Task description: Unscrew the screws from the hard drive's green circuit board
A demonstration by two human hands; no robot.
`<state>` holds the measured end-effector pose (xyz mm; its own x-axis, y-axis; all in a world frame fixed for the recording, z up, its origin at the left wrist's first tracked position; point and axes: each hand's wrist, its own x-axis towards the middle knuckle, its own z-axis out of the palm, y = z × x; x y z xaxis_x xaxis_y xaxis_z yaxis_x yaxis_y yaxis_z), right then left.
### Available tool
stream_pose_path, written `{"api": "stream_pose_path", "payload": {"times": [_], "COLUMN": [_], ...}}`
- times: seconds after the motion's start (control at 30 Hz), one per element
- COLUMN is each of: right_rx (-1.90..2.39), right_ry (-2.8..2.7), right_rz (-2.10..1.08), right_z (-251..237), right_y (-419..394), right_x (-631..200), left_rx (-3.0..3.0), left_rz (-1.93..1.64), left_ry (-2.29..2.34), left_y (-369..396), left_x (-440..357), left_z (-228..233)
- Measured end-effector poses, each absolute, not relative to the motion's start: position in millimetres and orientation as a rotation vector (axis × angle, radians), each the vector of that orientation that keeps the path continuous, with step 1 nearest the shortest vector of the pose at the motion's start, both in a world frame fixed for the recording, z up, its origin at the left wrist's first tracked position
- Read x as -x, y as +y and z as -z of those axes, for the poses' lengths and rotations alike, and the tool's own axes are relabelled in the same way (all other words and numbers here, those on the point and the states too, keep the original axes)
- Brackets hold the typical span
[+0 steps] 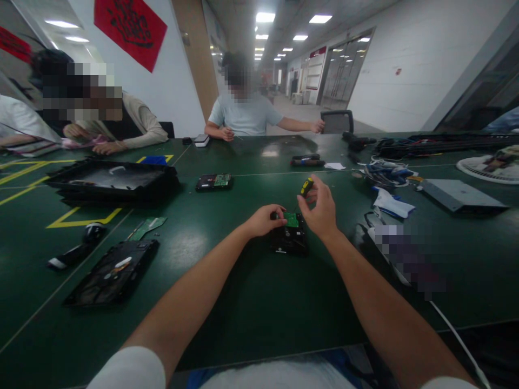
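Observation:
A black hard drive (pixel 288 240) with a green circuit board (pixel 291 218) on its far part lies on the green table in front of me. My left hand (pixel 263 220) is closed at the drive's far left corner, thumb and fingers against the board's edge. In my right hand (pixel 321 209) is a screwdriver with a yellow and black handle (pixel 307 187), held tilted above the right side of the board. Its thin shaft points down toward the board. Whether the tip touches a screw is too small to tell.
Left stand stacked black trays (pixel 117 181), a black casing (pixel 113 273) and a loose green board (pixel 148 228). Another drive (pixel 214 181) lies farther back. To the right are tangled cables (pixel 385 173), a grey metal box (pixel 462 195) and a white cord (pixel 458 340). Co-workers sit across the table.

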<state>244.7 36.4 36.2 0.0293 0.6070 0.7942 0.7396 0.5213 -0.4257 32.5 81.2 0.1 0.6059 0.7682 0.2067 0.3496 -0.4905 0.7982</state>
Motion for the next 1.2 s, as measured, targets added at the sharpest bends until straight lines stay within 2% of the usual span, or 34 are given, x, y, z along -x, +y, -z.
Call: {"api": "stream_pose_path", "payload": {"times": [1.2], "right_rx": [1.138], "right_ry": [-1.646], "right_rz": [0.142], "right_z": [-36.5], "right_y": [35.7], "right_x": [-243.4], "left_rx": [-2.105], "left_rz": [-0.725], "left_ry": [0.866], "left_y": [81.2], "left_x": [-32.2], "left_z": [-1.9]}}
